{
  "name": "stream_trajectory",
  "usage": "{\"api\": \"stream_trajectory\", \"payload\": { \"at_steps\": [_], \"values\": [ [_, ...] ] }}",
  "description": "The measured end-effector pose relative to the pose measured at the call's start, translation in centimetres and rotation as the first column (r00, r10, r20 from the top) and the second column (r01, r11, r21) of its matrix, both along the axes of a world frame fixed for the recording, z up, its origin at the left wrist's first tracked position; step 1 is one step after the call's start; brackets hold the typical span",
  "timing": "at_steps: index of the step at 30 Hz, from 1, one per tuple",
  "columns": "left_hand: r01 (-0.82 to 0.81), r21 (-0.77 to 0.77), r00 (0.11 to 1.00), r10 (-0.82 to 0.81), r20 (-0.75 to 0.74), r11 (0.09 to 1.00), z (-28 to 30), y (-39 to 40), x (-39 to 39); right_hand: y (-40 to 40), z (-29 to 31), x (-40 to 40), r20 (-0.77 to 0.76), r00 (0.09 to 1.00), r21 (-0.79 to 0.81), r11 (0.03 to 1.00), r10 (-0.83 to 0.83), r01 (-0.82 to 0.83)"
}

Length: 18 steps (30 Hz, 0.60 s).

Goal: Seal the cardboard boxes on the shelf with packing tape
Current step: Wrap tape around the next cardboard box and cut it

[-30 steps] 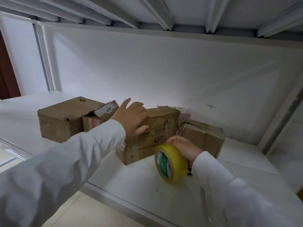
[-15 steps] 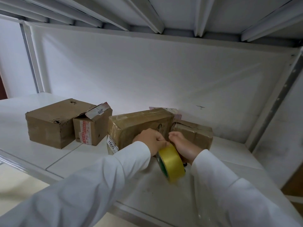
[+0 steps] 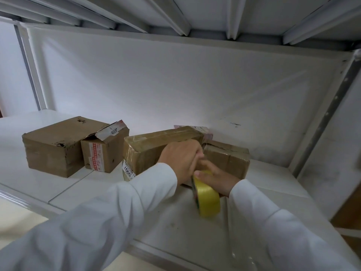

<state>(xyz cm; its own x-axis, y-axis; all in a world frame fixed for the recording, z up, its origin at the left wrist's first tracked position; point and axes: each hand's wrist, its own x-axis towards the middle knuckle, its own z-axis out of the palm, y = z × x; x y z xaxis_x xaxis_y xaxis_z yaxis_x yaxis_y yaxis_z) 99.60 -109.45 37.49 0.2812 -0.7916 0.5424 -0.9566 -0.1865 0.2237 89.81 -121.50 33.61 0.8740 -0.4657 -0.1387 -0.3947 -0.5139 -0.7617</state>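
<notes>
So there's a white metal shelf (image 3: 109, 192) with four cardboard boxes lined up on it. Far left is a plain big box (image 3: 58, 145), closed on top with a couple of dark scuffs. Right up against it is a small box (image 3: 103, 153) with its top flap (image 3: 111, 131) sticking up, barcode sticker on the flap and a red-and-white label on the front.

Next one over is a long box (image 3: 148, 147), already shiny with clear tape, with a white label hanging off its lower front corner. Just right of that is a low box (image 3: 228, 159), sitting close against the long one. Something pinkish peeks out behind them, can't tell what it is.

Both hands meet in front of the gap between the long and low boxes. The right hand (image 3: 216, 178) has its fingers curled over the top of a yellow tape roll (image 3: 207, 198), which stands on edge on the shelf just in front of the boxes. The left hand (image 3: 181, 159) is curled with its fingertips right at the top of the roll, next to the right hand's fingers. Looks like a pinch at the tape's end, but the tips are hidden, so I can't tell what it actually has hold of. Both arms are in white sleeves.
</notes>
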Motion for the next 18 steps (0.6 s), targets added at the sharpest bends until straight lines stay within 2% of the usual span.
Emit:
{"api": "stream_trajectory", "payload": {
  "at_steps": [2, 4, 5, 8, 9, 11, 13, 15, 18],
  "values": [
    [-0.054, -0.014, 0.997, 0.053, -0.049, 0.998, 0.3, -0.2, 0.7, 0.3, -0.5, 0.3, 0.188, 0.981, -0.009, 0.999, -0.037, 0.039],
    [-0.119, -0.025, 0.987, 0.116, -0.109, 0.993, 0.3, -0.2, 1.5, 0.7, -0.8, 0.4, 0.286, 0.952, 0.044, 0.994, -0.109, 0.101],
    [-0.149, -0.015, 0.984, 0.147, -0.096, 0.989, 0.4, -0.2, 1.8, 0.6, -0.9, 0.5, 0.294, 0.945, 0.091, 0.988, -0.146, 0.124],
    [-0.227, 0.05, 0.961, 0.216, 0.171, 0.973, 0.9, -0.4, 3.2, 0.2, -0.9, 0.4, 0.263, 0.946, 0.159, 0.976, -0.189, 0.151],
    [-0.274, 0.081, 0.948, 0.255, 0.188, 0.958, 1.2, -0.5, 3.9, -0.1, -1.0, 0.3, 0.242, 0.947, 0.163, 0.971, -0.209, 0.173],
    [-0.378, 0.204, 0.925, 0.357, 0.132, 0.903, 1.9, -0.2, 5.6, -0.5, -1.2, 0.2, 0.219, 0.942, 0.171, 0.961, -0.253, 0.219],
    [-0.488, 0.373, 0.871, 0.469, 0.148, 0.789, 2.1, 0.4, 7.5, -0.7, -1.2, 0.2, 0.219, 0.933, 0.189, 0.951, -0.286, 0.247],
    [-0.494, 0.504, 0.845, 0.528, 0.086, 0.709, 2.0, 1.0, 9.3, -0.5, -1.3, 0.4, 0.214, 0.93, 0.195, 0.946, -0.298, 0.258],
    [-0.408, 0.551, 0.866, 0.5, -0.019, 0.728, 2.4, 2.1, 11.4, -0.1, -1.6, 0.7, 0.205, 0.934, 0.19, 0.948, -0.292, 0.255]
  ]
}}
